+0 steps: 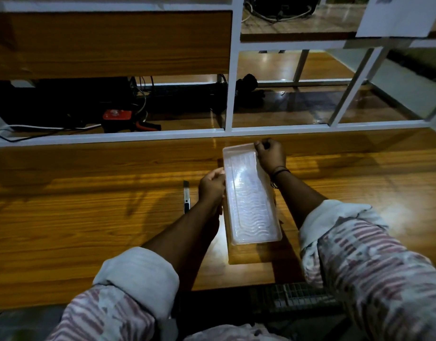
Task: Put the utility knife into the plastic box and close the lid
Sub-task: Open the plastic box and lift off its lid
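A clear, long plastic box [249, 198] lies lengthwise on the wooden table [89, 217], its lid down over it. My left hand [212, 187] grips the box's left long edge near the far half. My right hand [270, 155] pinches the far right corner of the lid. The utility knife [186, 196], slim and dark with a metal body, lies flat on the table just left of my left hand, apart from the box. I cannot tell whether the lid is fully latched.
A white metal frame [229, 94] with wooden shelves stands behind the table. A red and black tool [117, 119] and cables sit on the lower shelf at left. A sheet of paper [396, 16] hangs at top right. The table's near edge runs below the box.
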{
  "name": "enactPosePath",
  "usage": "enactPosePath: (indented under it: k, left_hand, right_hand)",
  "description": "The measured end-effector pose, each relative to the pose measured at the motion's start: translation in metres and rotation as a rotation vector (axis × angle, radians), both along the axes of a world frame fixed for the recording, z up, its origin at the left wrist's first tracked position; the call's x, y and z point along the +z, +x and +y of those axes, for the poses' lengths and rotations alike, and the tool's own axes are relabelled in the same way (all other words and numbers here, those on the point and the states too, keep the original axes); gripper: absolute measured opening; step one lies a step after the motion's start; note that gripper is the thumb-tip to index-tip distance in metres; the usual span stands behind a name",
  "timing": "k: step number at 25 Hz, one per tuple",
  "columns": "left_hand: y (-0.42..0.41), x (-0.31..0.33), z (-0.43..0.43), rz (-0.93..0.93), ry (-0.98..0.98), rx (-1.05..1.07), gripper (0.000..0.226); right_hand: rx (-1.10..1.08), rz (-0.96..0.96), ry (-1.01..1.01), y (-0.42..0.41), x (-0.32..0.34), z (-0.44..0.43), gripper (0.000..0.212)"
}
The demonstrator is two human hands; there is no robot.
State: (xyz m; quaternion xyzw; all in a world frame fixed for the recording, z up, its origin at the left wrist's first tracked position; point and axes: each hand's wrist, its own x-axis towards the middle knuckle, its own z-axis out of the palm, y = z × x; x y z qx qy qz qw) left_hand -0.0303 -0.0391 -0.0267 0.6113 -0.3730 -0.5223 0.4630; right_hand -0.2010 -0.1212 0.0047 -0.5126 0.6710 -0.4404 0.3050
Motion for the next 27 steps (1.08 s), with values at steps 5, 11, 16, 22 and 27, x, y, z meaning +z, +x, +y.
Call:
enactPosePath:
  k: [5, 11, 16, 22, 27]
  left_hand:
    - [-0.002, 0.005, -0.001, -0.164, -0.035, 0.051, 0.035]
    - [-0.001, 0.002, -0.002, -0.238, 0.004, 0.117, 0.029]
    - [-0.021, 0.002, 0.005, -0.312, -0.052, 0.086, 0.024]
    - [-0.035, 0.007, 0.006, -0.298, -0.051, 0.142, 0.026]
    - [-0.027, 0.01, 0.0, -0.267, -0.016, 0.187, 0.028]
  right_hand:
    - [0.044, -0.083, 0.086, 0.001, 0.006, 0.011, 0.017]
    - [0.033, -0.196, 0.195, -0.004, 0.01, 0.073, 0.014]
    - [0.081, -0.1, 0.216, -0.013, 0.005, 0.142, 0.023]
    - [0.367, 0.226, 0.338, -0.02, 0.015, 0.17, 0.122]
    - [0.624, 0.487, 0.399, -0.024, 0.016, 0.187, 0.141]
